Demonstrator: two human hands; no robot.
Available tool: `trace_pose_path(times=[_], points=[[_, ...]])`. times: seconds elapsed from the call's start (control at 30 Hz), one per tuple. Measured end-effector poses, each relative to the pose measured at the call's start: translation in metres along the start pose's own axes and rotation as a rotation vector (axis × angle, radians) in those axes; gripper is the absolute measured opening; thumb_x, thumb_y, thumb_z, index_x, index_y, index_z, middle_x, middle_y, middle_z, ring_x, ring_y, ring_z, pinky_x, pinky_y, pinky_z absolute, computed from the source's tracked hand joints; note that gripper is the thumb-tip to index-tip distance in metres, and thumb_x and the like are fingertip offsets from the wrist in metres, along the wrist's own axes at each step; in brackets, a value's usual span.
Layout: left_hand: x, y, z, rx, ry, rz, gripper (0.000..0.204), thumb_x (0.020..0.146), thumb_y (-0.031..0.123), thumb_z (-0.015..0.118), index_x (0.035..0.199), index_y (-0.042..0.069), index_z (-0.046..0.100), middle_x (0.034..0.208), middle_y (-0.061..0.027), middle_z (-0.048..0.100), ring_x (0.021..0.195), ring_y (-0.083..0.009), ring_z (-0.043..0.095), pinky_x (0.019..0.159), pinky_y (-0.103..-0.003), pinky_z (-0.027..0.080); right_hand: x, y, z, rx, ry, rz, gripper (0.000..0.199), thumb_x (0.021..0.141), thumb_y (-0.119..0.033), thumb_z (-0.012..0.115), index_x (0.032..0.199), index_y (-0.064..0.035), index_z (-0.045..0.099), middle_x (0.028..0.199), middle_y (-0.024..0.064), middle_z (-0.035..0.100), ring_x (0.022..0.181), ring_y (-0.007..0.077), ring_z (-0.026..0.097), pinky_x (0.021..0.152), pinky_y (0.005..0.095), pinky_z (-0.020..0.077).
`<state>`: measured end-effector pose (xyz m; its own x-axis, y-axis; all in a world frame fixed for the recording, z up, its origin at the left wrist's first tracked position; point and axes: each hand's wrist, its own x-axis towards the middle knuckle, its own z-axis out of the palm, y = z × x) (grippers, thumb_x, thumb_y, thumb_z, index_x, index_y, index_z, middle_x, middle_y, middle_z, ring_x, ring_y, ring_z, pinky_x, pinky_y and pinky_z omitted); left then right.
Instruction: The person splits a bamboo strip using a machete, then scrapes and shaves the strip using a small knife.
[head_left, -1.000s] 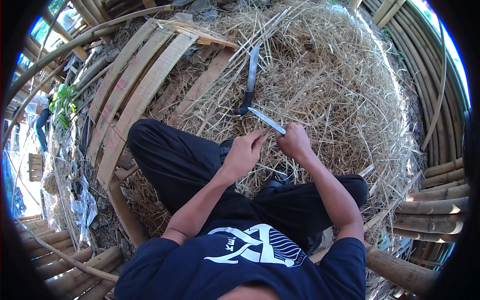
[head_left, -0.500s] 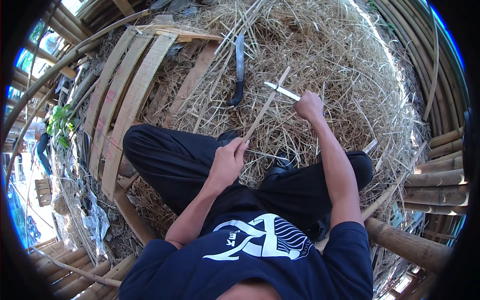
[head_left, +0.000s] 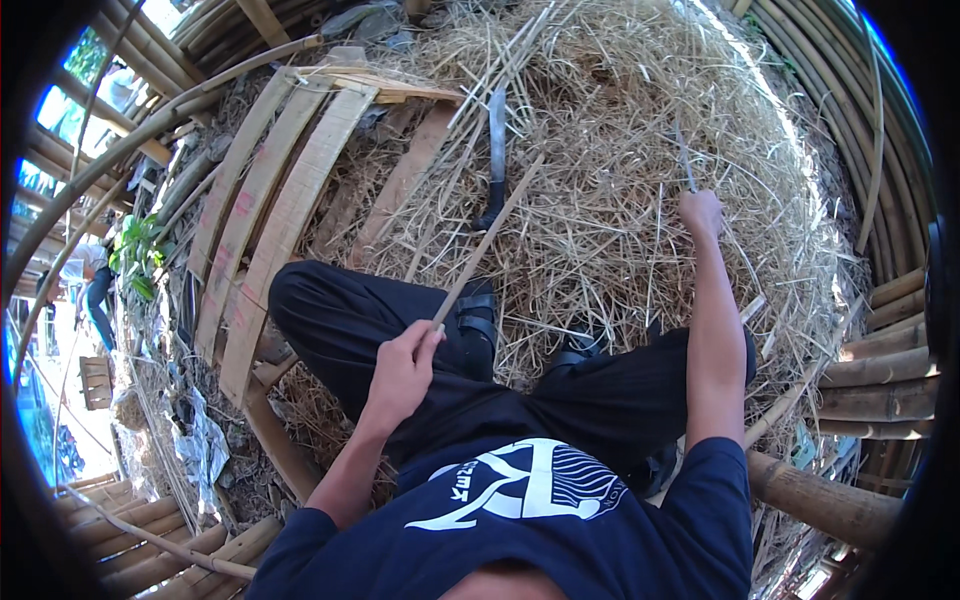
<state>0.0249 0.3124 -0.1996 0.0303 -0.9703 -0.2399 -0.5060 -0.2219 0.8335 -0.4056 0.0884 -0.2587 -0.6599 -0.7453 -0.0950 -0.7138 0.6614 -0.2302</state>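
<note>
A thin, flat bamboo strip (head_left: 490, 237) slants up and away from my left hand (head_left: 404, 374), whose fingers are closed around its near end. Out to the right, my right hand (head_left: 701, 213) is wrapped round the handle of a knife (head_left: 684, 155); the fist hides the handle, and the narrow blade points away over the straw. Blade and strip are well apart. Between them, farther off, a machete (head_left: 497, 140) with a dark grip lies on the straw, its grip close to the strip.
Dry straw (head_left: 620, 120) covers the ground before my crossed legs. A slatted wooden pallet (head_left: 285, 200) stands at the left, with several thin strips (head_left: 480, 95) beyond it. Bamboo poles (head_left: 830, 500) border the right side. Another person (head_left: 92, 285) is far off at the left.
The knife was crossing the strip near its far end. My right hand has since swung away to the right with the knife, and my left hand has drawn the strip back toward me.
</note>
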Motion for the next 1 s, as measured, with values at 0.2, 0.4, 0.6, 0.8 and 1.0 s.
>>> trace_pose_path(times=[0.2,0.4,0.6,0.8,1.0], points=[[0.037,0.006,0.013,0.151,0.112,0.119,0.017,0.096,0.014,0.052,0.097,-0.001,0.059,0.075,-0.0235,0.062,0.072,-0.0429,0.059,0.059,-0.043,0.046,-0.094,-0.076,-0.009,0.198,-0.280,-0.458,0.036,0.087,-0.026,0.055,0.094,0.0071,0.068,0.080,0.0215,0.068,0.069,0.0305,0.068,0.070,0.0416,0.0547],[0.062,0.006,0.037,0.233,0.092,0.177,0.018,0.096,0.018,0.050,0.095,0.001,0.058,0.073,-0.0239,0.061,0.074,-0.0444,0.060,0.063,-0.051,0.046,-0.178,-0.091,0.013,0.042,-0.531,-0.775,0.025,0.076,-0.015,0.059,0.090,0.0003,0.071,0.079,0.0219,0.067,0.073,0.0364,0.067,0.074,0.0434,0.0551],[0.077,0.020,0.047,0.378,0.039,0.225,0.017,0.095,0.017,0.051,0.094,0.002,0.058,0.074,-0.0230,0.061,0.075,-0.0441,0.060,0.064,-0.051,0.047,-0.196,-0.089,0.030,0.007,-0.538,-0.902,0.023,0.071,-0.014,0.059,0.077,0.0060,0.068,0.075,0.0260,0.065,0.074,0.0401,0.066,0.073,0.0457,0.0549],[0.083,0.023,0.057,0.453,0.040,0.295,0.015,0.094,0.016,0.051,0.094,0.003,0.059,0.075,-0.0219,0.062,0.076,-0.0438,0.059,0.064,-0.051,0.046,-0.192,-0.085,0.040,0.079,-0.521,-0.836,0.022,0.071,-0.017,0.061,0.074,0.0041,0.067,0.075,0.0256,0.066,0.074,0.0408,0.066,0.072,0.0459,0.0548],[0.067,0.023,0.050,0.534,-0.005,0.266,0.014,0.095,0.015,0.049,0.091,0.004,0.056,0.075,-0.0218,0.063,0.075,-0.0421,0.062,0.064,-0.051,0.049,-0.139,-0.074,0.091,0.056,-0.493,-0.515,0.027,0.077,-0.022,0.062,0.085,0.0030,0.068,0.086,0.0236,0.068,0.082,0.0369,0.068,0.077,0.0429,0.0546]])
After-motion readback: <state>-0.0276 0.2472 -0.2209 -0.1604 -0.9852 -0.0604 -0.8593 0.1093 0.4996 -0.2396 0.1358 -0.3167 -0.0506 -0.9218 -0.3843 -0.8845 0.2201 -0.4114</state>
